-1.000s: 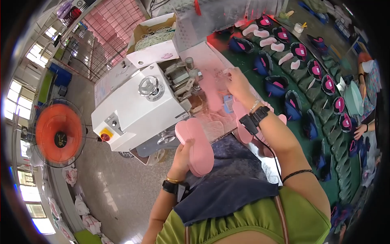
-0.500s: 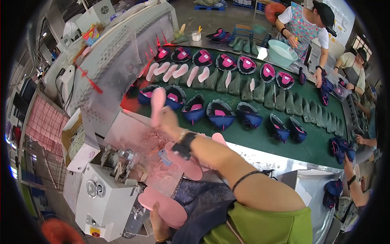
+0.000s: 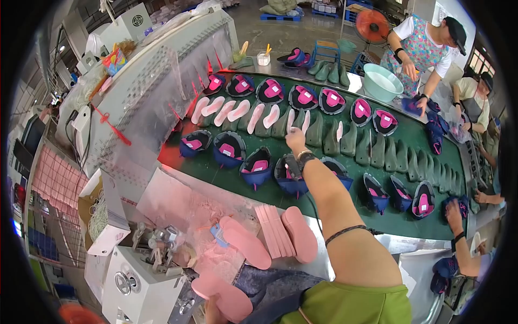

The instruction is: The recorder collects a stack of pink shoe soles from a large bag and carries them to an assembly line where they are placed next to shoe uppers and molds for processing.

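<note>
My left hand (image 3: 214,310), partly cut off by the lower edge, grips a pair of pink insoles (image 3: 226,294). Stretched over the green conveyor, my right hand (image 3: 295,140) pinches the near end of a narrow pink insole (image 3: 290,120), which lies along a dark green shoe last (image 3: 279,125). Its fingertips are small and partly hidden. Other lasts in that row carry pink insoles (image 3: 237,110). Blue shoe uppers with pink linings (image 3: 229,148) stand on both sides of the row. Below my right forearm lie a stack of insoles (image 3: 274,231) and a loose insole (image 3: 245,243).
A white machine with a handwheel (image 3: 141,283) stands at the left, beside pink scraps (image 3: 216,264). Behind is a perforated machine housing (image 3: 162,70). Across the conveyor (image 3: 345,202) a co-worker (image 3: 426,43) handles uppers near a pale green basin (image 3: 382,82). Another person's hand (image 3: 456,216) reaches in at right.
My right hand has moved far and right with an insole, from above the pink scraps to the row of lasts. The left hand still holds its insoles. The conveyor's contents appear shifted slightly right.
</note>
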A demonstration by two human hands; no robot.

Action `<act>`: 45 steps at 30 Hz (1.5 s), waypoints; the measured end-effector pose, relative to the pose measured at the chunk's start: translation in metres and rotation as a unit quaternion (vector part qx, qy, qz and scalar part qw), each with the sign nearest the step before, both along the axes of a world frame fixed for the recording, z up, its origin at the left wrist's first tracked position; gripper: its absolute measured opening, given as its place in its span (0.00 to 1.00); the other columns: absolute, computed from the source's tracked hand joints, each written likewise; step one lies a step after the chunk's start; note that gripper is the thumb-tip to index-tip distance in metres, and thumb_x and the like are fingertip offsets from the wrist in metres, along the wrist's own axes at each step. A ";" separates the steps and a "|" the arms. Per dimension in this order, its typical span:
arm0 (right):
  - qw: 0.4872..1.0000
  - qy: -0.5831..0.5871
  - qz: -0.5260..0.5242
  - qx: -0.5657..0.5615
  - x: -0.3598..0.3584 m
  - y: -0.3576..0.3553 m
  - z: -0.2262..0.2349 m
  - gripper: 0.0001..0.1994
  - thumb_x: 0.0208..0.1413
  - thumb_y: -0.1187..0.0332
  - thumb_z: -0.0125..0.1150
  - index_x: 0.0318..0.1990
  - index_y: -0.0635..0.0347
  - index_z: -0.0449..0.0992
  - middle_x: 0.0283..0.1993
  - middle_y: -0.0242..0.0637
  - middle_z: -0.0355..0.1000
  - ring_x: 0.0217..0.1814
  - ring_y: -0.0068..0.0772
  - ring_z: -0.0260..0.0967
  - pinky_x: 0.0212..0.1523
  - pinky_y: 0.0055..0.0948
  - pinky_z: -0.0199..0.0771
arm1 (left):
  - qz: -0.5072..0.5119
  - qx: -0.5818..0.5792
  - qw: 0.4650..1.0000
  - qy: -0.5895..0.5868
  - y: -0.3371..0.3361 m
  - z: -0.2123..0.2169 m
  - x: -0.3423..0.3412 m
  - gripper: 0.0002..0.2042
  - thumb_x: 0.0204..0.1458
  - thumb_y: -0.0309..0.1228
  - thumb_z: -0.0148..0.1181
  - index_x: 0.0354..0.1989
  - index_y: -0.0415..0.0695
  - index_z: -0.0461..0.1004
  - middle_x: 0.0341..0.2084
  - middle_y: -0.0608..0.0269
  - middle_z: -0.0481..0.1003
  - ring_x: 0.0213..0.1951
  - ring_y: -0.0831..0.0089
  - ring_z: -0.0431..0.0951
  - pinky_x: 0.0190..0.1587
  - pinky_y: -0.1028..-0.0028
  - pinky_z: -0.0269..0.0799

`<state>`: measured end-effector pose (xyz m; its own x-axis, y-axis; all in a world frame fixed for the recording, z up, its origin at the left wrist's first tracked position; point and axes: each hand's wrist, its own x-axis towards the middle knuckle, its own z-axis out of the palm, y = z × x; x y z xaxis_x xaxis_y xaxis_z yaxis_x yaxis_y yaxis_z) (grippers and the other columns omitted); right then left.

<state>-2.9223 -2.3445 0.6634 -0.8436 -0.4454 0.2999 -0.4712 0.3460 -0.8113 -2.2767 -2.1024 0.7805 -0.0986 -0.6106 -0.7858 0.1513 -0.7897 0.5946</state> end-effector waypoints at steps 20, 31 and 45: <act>0.799 -0.313 0.514 0.017 0.430 0.190 0.101 0.10 0.59 0.64 0.62 0.41 0.63 0.75 0.33 0.32 0.74 0.35 0.21 0.70 0.37 0.26 0.70 | 0.065 -0.073 0.985 0.139 0.019 0.032 0.001 0.17 0.64 0.37 0.51 0.53 0.36 0.70 0.42 0.57 0.76 0.43 0.64 0.79 0.45 0.65 0.78; 0.824 -0.339 0.447 0.080 0.456 0.058 0.103 0.16 0.58 0.62 0.62 0.48 0.63 0.73 0.34 0.34 0.76 0.37 0.26 0.75 0.38 0.29 0.73 | 0.026 -0.054 0.979 0.197 0.065 0.042 0.032 0.27 0.63 0.51 0.41 0.54 0.37 0.66 0.41 0.54 0.74 0.42 0.58 0.79 0.44 0.55 0.79; 0.853 -0.063 0.518 -0.018 0.449 0.032 0.081 0.19 0.49 0.55 0.64 0.38 0.65 0.81 0.34 0.48 0.77 0.40 0.50 0.77 0.41 0.42 0.75 | 0.064 -0.074 0.980 0.173 0.060 0.031 0.038 0.31 0.66 0.52 0.42 0.63 0.34 0.56 0.50 0.30 0.72 0.47 0.46 0.78 0.49 0.55 0.76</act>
